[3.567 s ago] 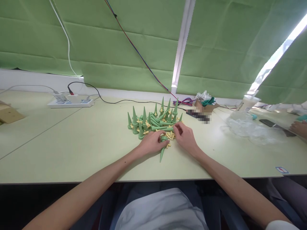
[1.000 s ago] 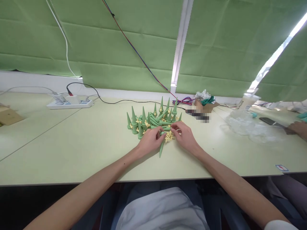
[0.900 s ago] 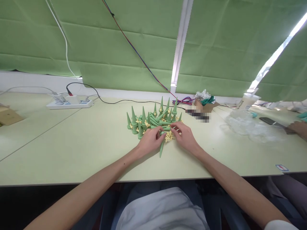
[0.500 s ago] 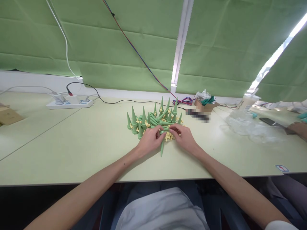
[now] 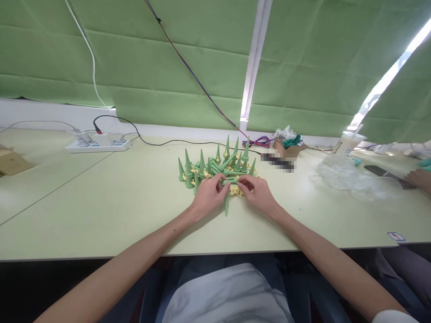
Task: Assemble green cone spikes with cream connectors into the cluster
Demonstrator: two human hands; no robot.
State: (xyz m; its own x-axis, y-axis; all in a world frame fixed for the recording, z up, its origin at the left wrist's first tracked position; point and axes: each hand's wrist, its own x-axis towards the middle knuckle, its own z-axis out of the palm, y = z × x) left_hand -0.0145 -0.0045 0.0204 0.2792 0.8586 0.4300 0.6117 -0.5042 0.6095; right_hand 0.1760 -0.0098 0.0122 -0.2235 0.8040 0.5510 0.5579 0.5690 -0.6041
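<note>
My left hand [image 5: 209, 195] is closed in a pinch on a green cone [image 5: 226, 207], whose narrow tip points down toward me below the fingers. My right hand [image 5: 257, 192] is also pinched, its fingertips close to the left ones; whatever sits between them is too small to make out. Just beyond the hands is a cluster of green cones [image 5: 202, 163], several upright and others lying on their sides. Small yellow pieces are attached to some of the cones. Loose yellow pieces [image 5: 236, 192] form a little pile between my hands.
A white power strip [image 5: 97, 144] lies at the back left, near a cardboard box [image 5: 13, 161]. Back right are an open carton [image 5: 288, 150], a plastic cup [image 5: 348, 142] and clear plastic bags [image 5: 346, 175]. Another person's hand [image 5: 420, 179] rests by a phone [image 5: 387, 175].
My left fingers have shifted slightly, and the cone's tip below them has drawn a little up and left. My right hand is nearly still.
</note>
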